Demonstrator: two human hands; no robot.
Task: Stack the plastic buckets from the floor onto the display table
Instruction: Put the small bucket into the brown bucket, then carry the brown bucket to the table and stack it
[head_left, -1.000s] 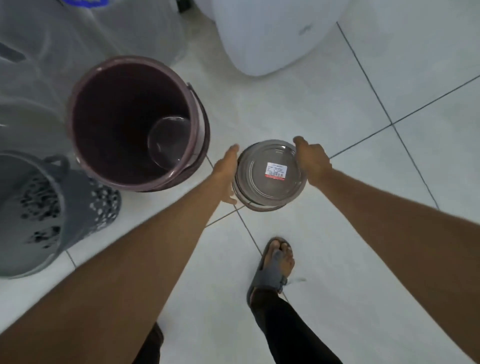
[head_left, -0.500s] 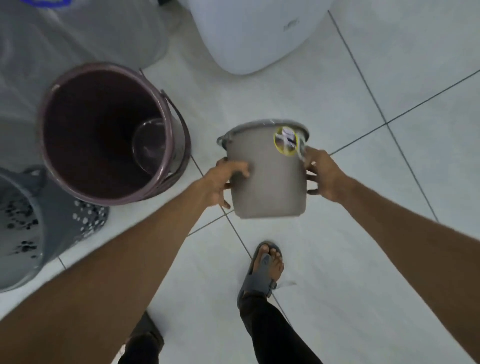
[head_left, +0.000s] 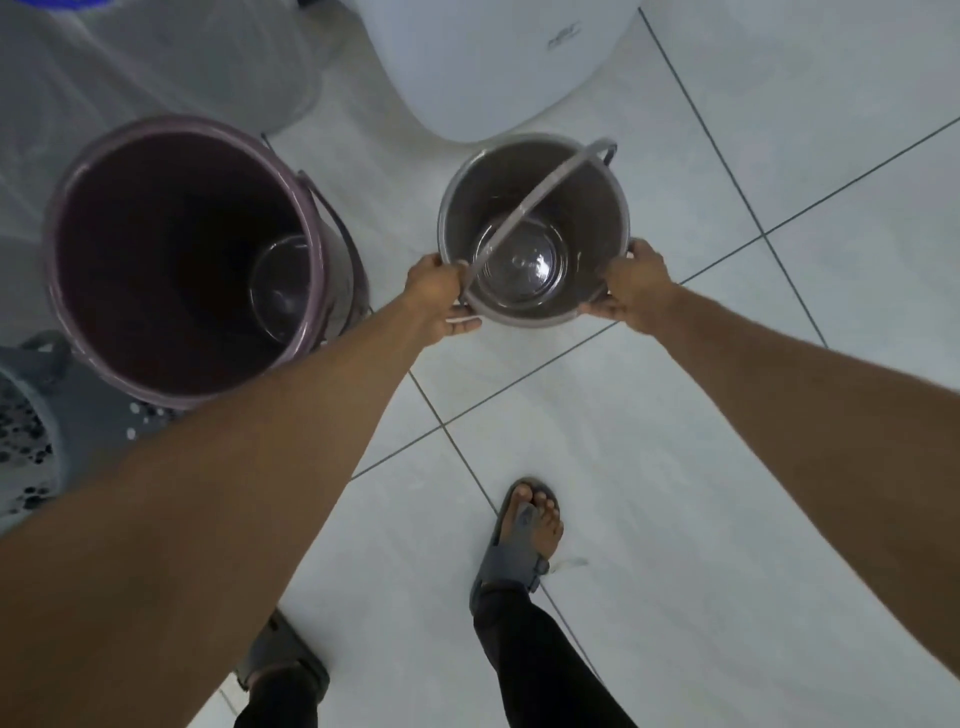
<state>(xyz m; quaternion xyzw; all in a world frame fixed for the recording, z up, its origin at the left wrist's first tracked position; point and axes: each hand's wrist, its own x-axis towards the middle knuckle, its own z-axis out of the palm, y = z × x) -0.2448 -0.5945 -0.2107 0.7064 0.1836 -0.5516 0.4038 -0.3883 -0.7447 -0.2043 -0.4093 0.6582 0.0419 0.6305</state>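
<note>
A small grey bucket (head_left: 535, 228) is held mouth-up above the white tiled floor (head_left: 675, 467), gripped at opposite sides of its rim by two bare hands. The left hand (head_left: 441, 296) is closed round the rim's left edge, fingers curled underneath; the right hand (head_left: 631, 288) is clasped on the rim's right edge, thumb on top. The bucket's thin handle (head_left: 540, 192) is seen arched diagonally across the open mouth, from lower left to upper right. The inside is seen to be bare, w/ a shiny round base.

Just left of it, a larger maroon bucket (head_left: 182, 254) is stood upright on the floor, mouth open, its handle hanging down the right side; the two buckets are near but apart. At the far left edge, a grey perforated basket (head_left: 36, 431) is partly cut off, close beside the maroon bucket's lower side. A white rounded container (head_left: 498, 67) is seen at top centre, behind the held bucket, and a clear plastic-wrapped item (head_left: 156, 57) at top left.

Below, one foot in a grey sandal (head_left: 519, 545) is planted on a tile joint, w/ dark trouser legs visible at the bottom edge. The display table is not shown from this angle.
</note>
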